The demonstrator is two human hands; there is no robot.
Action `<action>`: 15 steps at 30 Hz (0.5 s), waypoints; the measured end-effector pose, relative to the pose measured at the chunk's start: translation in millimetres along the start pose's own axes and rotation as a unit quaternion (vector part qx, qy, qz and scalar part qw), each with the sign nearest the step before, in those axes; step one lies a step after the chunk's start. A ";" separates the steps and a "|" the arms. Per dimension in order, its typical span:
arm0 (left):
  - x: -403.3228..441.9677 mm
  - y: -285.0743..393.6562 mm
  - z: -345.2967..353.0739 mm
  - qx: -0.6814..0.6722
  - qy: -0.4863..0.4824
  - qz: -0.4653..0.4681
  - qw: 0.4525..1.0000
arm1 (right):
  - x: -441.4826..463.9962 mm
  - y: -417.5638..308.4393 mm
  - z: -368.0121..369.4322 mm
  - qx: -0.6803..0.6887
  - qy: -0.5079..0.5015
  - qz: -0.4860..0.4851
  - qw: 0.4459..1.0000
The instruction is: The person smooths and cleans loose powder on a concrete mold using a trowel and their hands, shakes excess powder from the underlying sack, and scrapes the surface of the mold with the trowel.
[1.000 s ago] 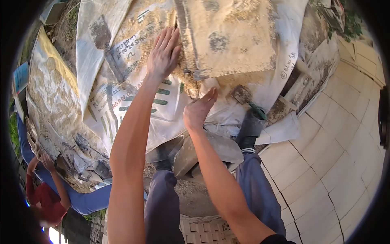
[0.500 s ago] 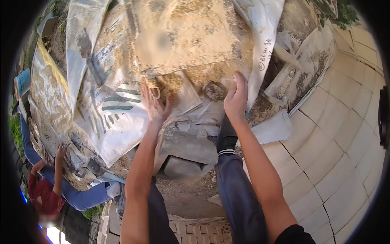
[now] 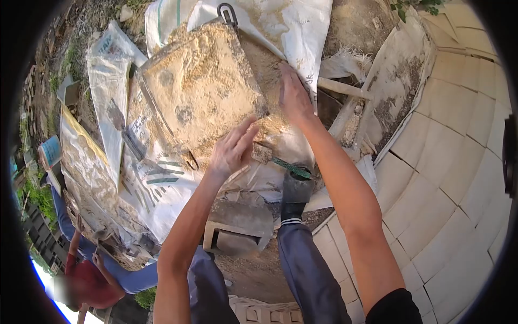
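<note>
Two-handed work outdoors: the left hand point(image 3: 234, 148) hangs at the near corner of a square slab point(image 3: 208, 81), its fingers loosely bent and apart, with nothing visible in its grasp. Whether those fingertips touch the slab is too hard to tell from this angle. The right hand point(image 3: 295, 96), farther forward, has its fingers extended side by side along the seam between loose sand point(image 3: 267, 62) and a white sack point(image 3: 310, 32), and likewise clasps nothing that shows.

The slab lies ahead and left of both hands, tilted askew on the sacks. Judging by its top, the sandy coat covers most of it, though it looks uneven; 2 grey patches and a dark rim show through, and sand around the sides lies rough.

Dark metal loops mark 2 edges: 1 loop point(image 3: 229, 12) at the far side, 1 hook point(image 3: 192, 162) just left of the left hand. Between the hands runs sand. Right of the right hand, a stick point(image 3: 345, 88) limits sideways room; paving point(image 3: 431, 162) spreads well beyond. Behind the left hand, toward the body, sit a green-handled tool point(image 3: 291, 167) and a concrete block point(image 3: 240, 216).
</note>
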State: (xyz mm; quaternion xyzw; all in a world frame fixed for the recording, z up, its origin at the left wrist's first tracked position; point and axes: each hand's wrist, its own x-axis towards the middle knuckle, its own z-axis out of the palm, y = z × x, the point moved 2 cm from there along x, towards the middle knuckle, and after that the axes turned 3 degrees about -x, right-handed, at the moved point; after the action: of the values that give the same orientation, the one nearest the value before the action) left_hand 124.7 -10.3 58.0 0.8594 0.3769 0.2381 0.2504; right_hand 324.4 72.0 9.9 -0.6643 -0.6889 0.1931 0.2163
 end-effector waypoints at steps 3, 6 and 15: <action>36.2 0.4 -8.7 -0.028 0.001 -0.118 0.993 | 35.3 -5.0 12.2 0.056 -0.050 -0.040 0.996; 73.7 -6.3 -15.9 -0.010 0.120 -0.106 0.987 | 72.0 -10.6 41.7 0.087 -0.048 -0.093 0.991; 98.9 -51.4 -12.0 0.102 0.145 -0.222 0.959 | 78.6 -4.4 52.8 0.070 -0.099 -0.139 0.983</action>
State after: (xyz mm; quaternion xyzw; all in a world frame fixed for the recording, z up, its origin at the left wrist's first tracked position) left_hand 150.0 98.9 57.7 0.7312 0.6128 0.2592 0.1504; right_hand 289.6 151.5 -28.3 -0.5227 -0.7774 0.2740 0.2177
